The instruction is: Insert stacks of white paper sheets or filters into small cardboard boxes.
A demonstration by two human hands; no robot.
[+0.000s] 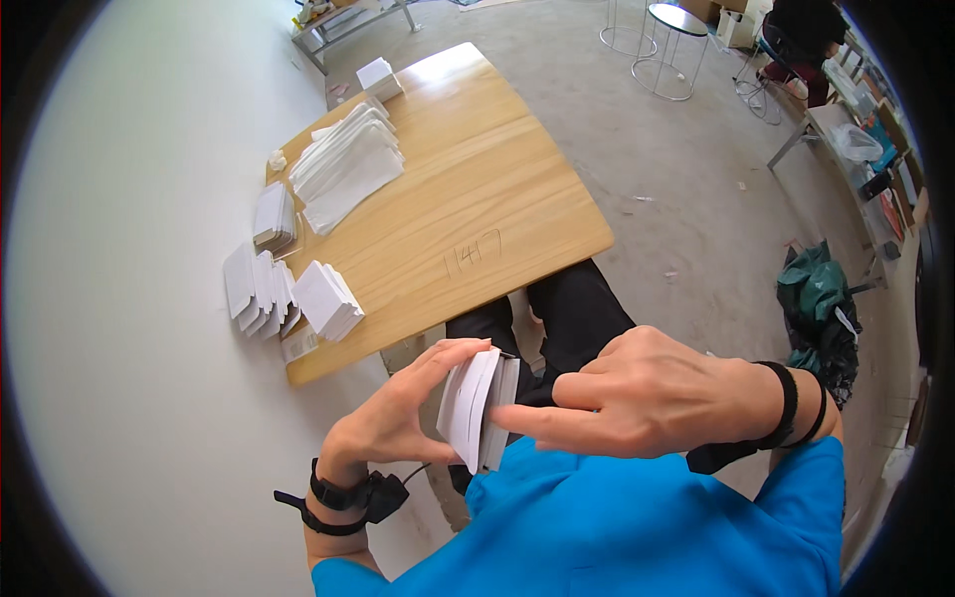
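My left hand (403, 403) grips a small stack of white folded cards (464, 410) above my lap, thumb on the lower end and fingers along the upper end. Its layers fan slightly apart, and a thicker greyish bundle forms its right side. From the right, my right hand (642, 393) reaches over with one finger stretched out to the stack's right side. Its other fingers are curled, and I see nothing held in them. Black straps circle both wrists.
On the wooden table (477, 189) ahead, white card stacks (328, 298) and a fanned pile of white sheets (348, 164) line the left side by the wall. A round stool (678, 20) stands beyond. Dark bags (821, 298) lie on the right, below a cluttered side table. Another person (806, 30) sits far right.
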